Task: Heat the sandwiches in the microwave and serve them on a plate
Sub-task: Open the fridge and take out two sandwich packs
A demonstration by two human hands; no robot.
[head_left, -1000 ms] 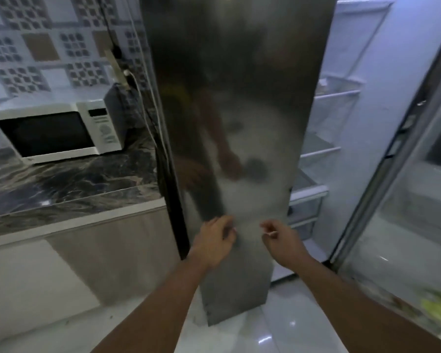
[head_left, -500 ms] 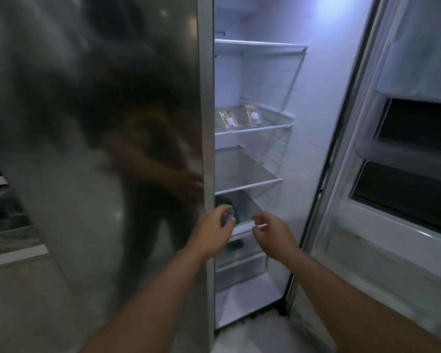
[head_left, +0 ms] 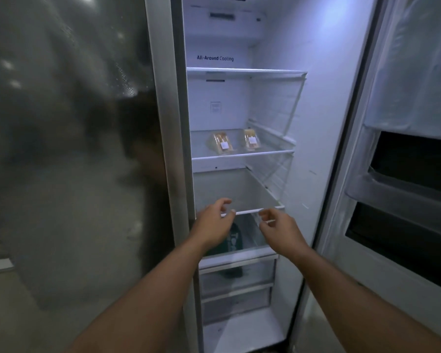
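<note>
With our left hand (head_left: 214, 222) and right hand (head_left: 281, 229) loosely curled and holding nothing at centre frame, the two wrapped sandwiches (head_left: 223, 143) sit on the shelf (head_left: 242, 156) above, where a hasty reach could crush them.

Two bare forearms, no sleeves in view.

Left hand (head_left: 213, 226) entering from 7 o'clock, right hand (head_left: 281, 229) from 5 o'clock; wrists without watch, band or glove; fingers (head_left: 266, 215) without rings, short nails; skin uncovered all along both forearms down to the frame edge.
</note>
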